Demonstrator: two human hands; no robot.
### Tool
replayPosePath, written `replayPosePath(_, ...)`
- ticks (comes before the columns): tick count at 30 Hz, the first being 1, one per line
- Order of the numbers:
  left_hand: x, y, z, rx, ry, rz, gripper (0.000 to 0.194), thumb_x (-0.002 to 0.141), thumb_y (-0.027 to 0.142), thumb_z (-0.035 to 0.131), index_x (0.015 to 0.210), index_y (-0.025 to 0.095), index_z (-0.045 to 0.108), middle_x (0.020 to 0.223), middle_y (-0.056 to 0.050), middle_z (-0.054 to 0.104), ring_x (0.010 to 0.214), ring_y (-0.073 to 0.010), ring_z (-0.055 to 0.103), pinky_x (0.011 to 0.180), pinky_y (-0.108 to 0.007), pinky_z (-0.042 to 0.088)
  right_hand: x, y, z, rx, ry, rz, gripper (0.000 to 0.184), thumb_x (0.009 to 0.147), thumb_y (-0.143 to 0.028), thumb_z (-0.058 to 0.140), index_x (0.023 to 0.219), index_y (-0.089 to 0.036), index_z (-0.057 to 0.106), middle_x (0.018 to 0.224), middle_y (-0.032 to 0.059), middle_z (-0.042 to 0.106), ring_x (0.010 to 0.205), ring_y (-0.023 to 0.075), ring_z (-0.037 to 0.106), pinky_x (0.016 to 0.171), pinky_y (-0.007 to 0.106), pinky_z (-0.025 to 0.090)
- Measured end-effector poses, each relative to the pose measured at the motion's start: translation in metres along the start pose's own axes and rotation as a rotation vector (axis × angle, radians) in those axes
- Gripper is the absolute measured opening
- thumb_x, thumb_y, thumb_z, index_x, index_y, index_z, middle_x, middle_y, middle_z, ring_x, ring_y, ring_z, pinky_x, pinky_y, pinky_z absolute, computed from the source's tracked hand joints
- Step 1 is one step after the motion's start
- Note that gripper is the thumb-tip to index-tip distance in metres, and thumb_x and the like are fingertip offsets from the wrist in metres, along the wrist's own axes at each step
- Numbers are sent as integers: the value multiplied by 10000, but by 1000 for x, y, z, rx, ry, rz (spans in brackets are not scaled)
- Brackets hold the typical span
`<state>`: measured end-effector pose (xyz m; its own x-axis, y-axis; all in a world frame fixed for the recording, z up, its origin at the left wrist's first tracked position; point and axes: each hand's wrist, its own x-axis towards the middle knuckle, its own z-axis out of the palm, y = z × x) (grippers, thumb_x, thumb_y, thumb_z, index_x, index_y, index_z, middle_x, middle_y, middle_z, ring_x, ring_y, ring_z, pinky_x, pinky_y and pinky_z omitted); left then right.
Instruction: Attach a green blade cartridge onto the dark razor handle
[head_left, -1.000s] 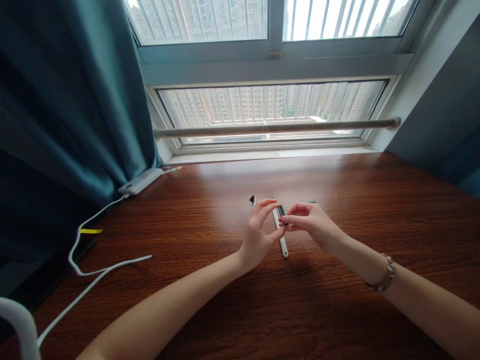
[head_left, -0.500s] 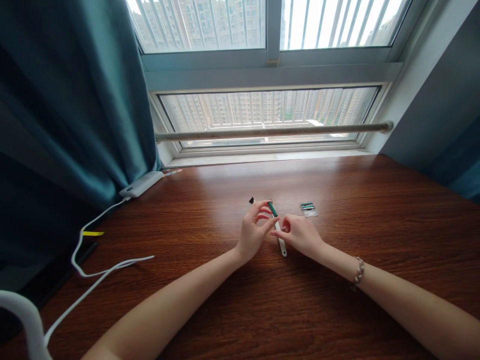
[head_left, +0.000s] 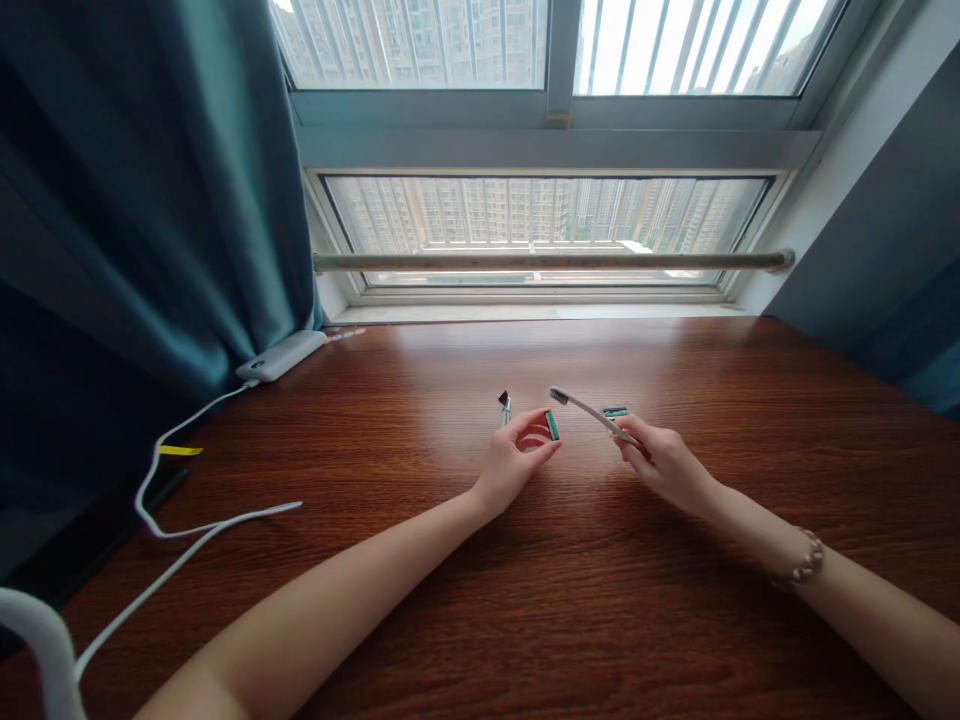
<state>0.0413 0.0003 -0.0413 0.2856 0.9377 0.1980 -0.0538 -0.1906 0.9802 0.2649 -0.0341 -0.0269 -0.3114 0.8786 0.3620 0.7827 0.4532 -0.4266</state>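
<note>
My left hand [head_left: 514, 460] pinches a small green-and-black razor cartridge [head_left: 553, 426] by its ends, between thumb and fingertips. My right hand [head_left: 664, 458] grips the handle end of a pale toothbrush [head_left: 592, 410], whose dark bristle head points left and lies just beyond the cartridge, apart from it. Behind my left hand rests a thin silvery handle with a black tip [head_left: 505, 403], its lower part hidden by the fingers. Beyond my right hand lies a small case with green strips [head_left: 615, 411], partly covered by the toothbrush and fingers.
The brown wooden table [head_left: 420, 620] reaches the window sill. On the left, a white power strip [head_left: 283, 356] lies against the blue curtain [head_left: 225, 200], with a white cable [head_left: 180, 540] curving over the table. A metal rail [head_left: 555, 263] crosses the window.
My right hand has moved right and lifted the toothbrush off the table, its head now toward the cartridge. My left hand still holds the cartridge. The view has shifted slightly.
</note>
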Motion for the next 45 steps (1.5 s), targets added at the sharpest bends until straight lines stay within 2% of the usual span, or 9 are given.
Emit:
replayPosePath(3, 0, 0, 2, -38, -11, -38, 443, 652, 236, 669, 1069, 147, 546, 915, -58, 597, 772, -122, 585, 750, -286, 498, -11, 15, 0, -171, 71, -86, 231, 871, -262, 383, 1036, -170, 516, 782, 51, 627, 671, 157, 563, 618, 247, 394)
replayPosePath(6, 0, -1, 2, -51, -14, -37, 428, 645, 228, 675, 1046, 144, 551, 933, -70, 601, 805, -136, 588, 754, -289, 495, -14, 21, 0, -268, 86, -156, 257, 869, -270, 404, 1070, -189, 542, 914, 59, 645, 788, 174, 570, 694, 260, 403)
replayPosePath(12, 0, -1, 2, -62, -39, -32, 414, 648, 216, 677, 1038, 159, 552, 916, -51, 588, 806, -128, 581, 732, -260, 490, -15, 20, -4, -281, 106, -186, 276, 875, -266, 397, 1075, -203, 576, 777, 31, 643, 722, 162, 535, 647, 254, 381)
replayPosePath(23, -4, 4, 2, -98, -25, 9, 394, 628, 214, 696, 996, 164, 563, 880, -42, 593, 754, -126, 575, 731, -276, 483, -15, 23, -3, -125, 77, -186, 241, 865, -247, 394, 957, -193, 610, 807, 46, 659, 710, 159, 553, 656, 266, 408)
replayPosePath(27, -5, 4, 2, -86, -36, 38, 386, 627, 222, 697, 986, 159, 571, 861, -41, 600, 757, -128, 574, 742, -279, 480, -15, 24, -3, -82, 63, -197, 228, 857, -243, 405, 928, -185, 614, 696, 40, 632, 653, 155, 539, 622, 264, 400)
replayPosePath(30, -6, 5, 2, -51, -80, 14, 379, 631, 238, 694, 979, 152, 573, 858, -42, 605, 738, -126, 574, 734, -277, 479, -15, 23, -2, -76, 25, -216, 226, 853, -239, 412, 955, -184, 607, 663, 34, 617, 598, 150, 502, 598, 267, 388)
replayPosePath(34, -8, 7, 2, 30, -178, -10, 380, 633, 245, 693, 982, 150, 580, 907, -59, 612, 760, -133, 574, 744, -277, 473, -15, 17, 1, -53, -23, -239, 236, 858, -224, 407, 1008, -184, 584, 784, 45, 643, 649, 153, 509, 636, 276, 394)
replayPosePath(40, -7, 5, 1, -29, -136, -15, 411, 612, 240, 710, 991, 147, 581, 912, -66, 610, 759, -136, 570, 730, -278, 480, -16, 18, -3, 25, 112, -167, 214, 848, -241, 418, 903, -183, 617, 686, 37, 614, 582, 143, 490, 576, 266, 388)
replayPosePath(45, -8, 5, 1, -5, -141, 7, 394, 618, 231, 705, 987, 157, 587, 934, -63, 607, 750, -132, 568, 728, -279, 476, -16, 20, -5, -59, 59, -203, 218, 835, -259, 440, 913, -189, 631, 580, 20, 574, 551, 147, 466, 555, 267, 369)
